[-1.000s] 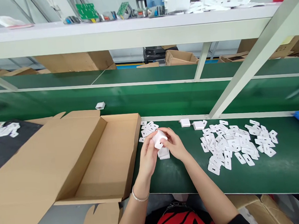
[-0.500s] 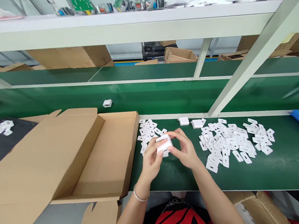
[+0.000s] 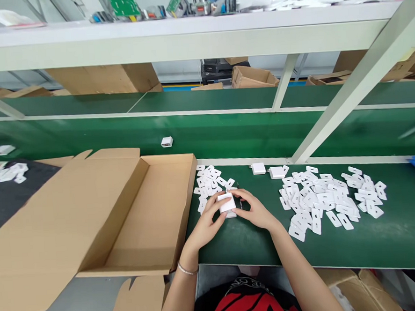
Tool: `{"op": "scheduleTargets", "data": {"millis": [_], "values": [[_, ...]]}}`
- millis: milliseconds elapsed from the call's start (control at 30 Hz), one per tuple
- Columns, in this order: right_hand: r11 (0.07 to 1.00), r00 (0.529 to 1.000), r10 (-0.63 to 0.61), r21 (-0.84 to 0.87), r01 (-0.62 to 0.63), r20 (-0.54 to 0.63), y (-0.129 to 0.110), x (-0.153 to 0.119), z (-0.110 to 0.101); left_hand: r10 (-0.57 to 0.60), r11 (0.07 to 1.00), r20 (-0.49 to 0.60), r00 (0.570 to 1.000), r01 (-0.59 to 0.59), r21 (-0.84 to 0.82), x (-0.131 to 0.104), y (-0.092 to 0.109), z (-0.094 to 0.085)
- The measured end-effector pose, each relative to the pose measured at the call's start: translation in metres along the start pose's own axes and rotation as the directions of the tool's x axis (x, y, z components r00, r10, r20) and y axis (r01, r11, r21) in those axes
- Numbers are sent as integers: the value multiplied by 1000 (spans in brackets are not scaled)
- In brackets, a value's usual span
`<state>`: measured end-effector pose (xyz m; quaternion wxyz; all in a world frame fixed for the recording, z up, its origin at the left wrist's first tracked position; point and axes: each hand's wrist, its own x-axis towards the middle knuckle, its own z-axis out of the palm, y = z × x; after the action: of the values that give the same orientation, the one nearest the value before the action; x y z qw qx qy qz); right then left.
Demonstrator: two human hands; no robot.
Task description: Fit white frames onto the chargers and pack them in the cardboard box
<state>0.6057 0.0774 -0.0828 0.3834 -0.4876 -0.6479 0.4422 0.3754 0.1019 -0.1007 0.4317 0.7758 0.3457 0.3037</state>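
A white charger block (image 3: 226, 202) is gripped between both hands over the green table. My left hand (image 3: 207, 223) pinches its left side, with fingertips laid across it. From the right, the thumb and fingertips of my right hand (image 3: 253, 212) close on its edges. Just below the block another white piece (image 3: 230, 214) shows, partly hidden. Behind my left hand lies a small pile of white slotted plates (image 3: 209, 178). Two white chargers with prongs, one (image 3: 258, 168) left of the other (image 3: 276, 172), rest near the table's back edge.
A larger pile of white slotted plates (image 3: 319, 198) spreads to the right. An open cardboard box (image 3: 137, 225) stands on the left. On the green belt behind sits a white charger (image 3: 167, 142). A slanted metal post (image 3: 331, 115) rises at right under the shelf (image 3: 186, 39).
Both hands have come slightly lower with the charger block, which has tilted. White chargers on the belt have moved right. The whole view has shifted a little.
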Motion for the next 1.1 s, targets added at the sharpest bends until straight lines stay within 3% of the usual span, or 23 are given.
{"op": "scheduleTargets", "data": {"millis": [300, 600, 700, 800, 933, 1000, 1100], "values": [[997, 1000, 23, -74, -24, -16, 8, -6, 7, -5, 998, -74, 997, 9, 58, -2, -11, 4], [987, 999, 23, -157, -29, -37, -10, -14, 2, -45, 998, -46, 998, 47, 40, -3, -8, 7], [995, 999, 38, -89, -37, 3, -15, -16, 2, -85, 996, -114, 990, 83, -23, -10, -5, 12], [987, 988, 151, 58, -150, -29, -14, -16, 7, -158, 981, -202, 967, 130, -144, -18, 1, 18], [939, 947, 305, 199, -282, -98, -9, -10, 17, -162, 985, -180, 970, 146, -94, -20, 9, 23], [947, 951, 289, 182, -266, -113, -8, -8, 21, -144, 989, -165, 976, 139, -41, -17, 9, 22], [985, 978, 166, 72, -158, -127, -8, -9, 19, -127, 992, -159, 979, 125, -19, -11, 5, 17]]}}
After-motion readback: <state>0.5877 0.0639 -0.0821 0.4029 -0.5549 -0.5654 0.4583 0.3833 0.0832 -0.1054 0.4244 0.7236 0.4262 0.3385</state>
